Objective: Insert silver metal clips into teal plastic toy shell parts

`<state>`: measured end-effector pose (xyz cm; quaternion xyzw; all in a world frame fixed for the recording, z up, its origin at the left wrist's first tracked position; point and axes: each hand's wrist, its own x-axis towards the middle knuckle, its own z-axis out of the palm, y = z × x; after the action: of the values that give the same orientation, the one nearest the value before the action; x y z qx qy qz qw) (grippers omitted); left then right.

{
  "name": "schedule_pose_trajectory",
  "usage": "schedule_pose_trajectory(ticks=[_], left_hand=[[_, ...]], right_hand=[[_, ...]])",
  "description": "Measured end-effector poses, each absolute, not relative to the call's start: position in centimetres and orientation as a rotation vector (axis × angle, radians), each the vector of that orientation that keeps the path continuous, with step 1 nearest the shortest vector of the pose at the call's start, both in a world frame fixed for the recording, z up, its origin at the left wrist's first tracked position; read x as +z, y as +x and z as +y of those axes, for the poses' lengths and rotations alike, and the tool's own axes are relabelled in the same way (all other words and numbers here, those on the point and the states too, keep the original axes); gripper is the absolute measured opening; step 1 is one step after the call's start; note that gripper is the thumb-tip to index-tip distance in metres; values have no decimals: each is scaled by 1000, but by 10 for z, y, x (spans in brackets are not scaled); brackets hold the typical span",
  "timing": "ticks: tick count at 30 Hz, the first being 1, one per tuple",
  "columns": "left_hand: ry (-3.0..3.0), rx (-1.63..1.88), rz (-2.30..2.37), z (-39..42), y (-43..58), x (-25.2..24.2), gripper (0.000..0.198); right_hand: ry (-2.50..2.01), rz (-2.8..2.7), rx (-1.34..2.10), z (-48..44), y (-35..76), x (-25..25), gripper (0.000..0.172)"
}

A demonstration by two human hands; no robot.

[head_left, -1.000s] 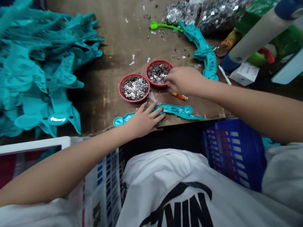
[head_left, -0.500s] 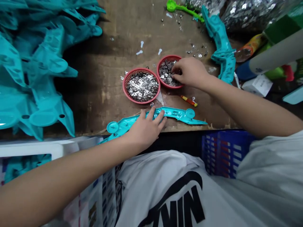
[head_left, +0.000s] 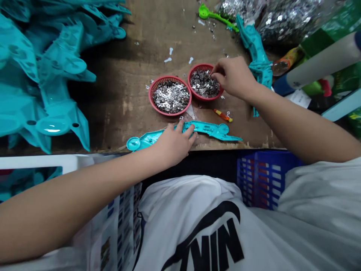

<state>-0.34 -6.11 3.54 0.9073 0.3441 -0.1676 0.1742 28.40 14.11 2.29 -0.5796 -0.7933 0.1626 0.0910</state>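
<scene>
My right hand (head_left: 234,77) is over a red mesh basket (head_left: 204,99), its pinched fingertips touching the small silver metal pieces (head_left: 203,83) inside. Whether the fingers hold a piece, I cannot tell. My left hand (head_left: 175,145) lies with spread fingers on a long teal plastic moulded part (head_left: 217,130), pressing it to the table near the edge. A second red basket (head_left: 169,114) beside the first is full of similar silver pieces (head_left: 170,97).
A large heap of teal plastic parts (head_left: 50,75) covers the left of the wooden table (head_left: 126,109). Bags of silver pieces (head_left: 290,20) and a green plastic scoop (head_left: 208,13) lie at the far side. A blue plastic crate (head_left: 262,180) stands below the table edge.
My right hand has shifted up and to the right across the basket. My left hand stays on the teal part. The whole view has tilted, moving the table upward in the picture.
</scene>
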Motion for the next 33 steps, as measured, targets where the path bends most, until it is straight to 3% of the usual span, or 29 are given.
schedule_pose_trajectory(ticks=[2,7,12,21,27,33], left_hand=[[2555,-464,1019,-60,-3,43,71],[2452,-304,1226,-31,-7,71,26],[2340,-15,1579,13,-21,68,41],[2147,197,1596,43,-44,17,62],[2202,324,1690,51,-43,7,50],[2185,495,1654,61,-50,3,44]], right_hand=[[-1696,-2235,553,133,292,38,43],[-1702,-2020,818,70,304,63,32],[-1730,-2154,1047,3,297,50,33],[-1778,-2230,1115,7,279,9,34],[-1823,-2199,1064,0,269,6,25],[-1777,-2275,932,1,265,8,26]])
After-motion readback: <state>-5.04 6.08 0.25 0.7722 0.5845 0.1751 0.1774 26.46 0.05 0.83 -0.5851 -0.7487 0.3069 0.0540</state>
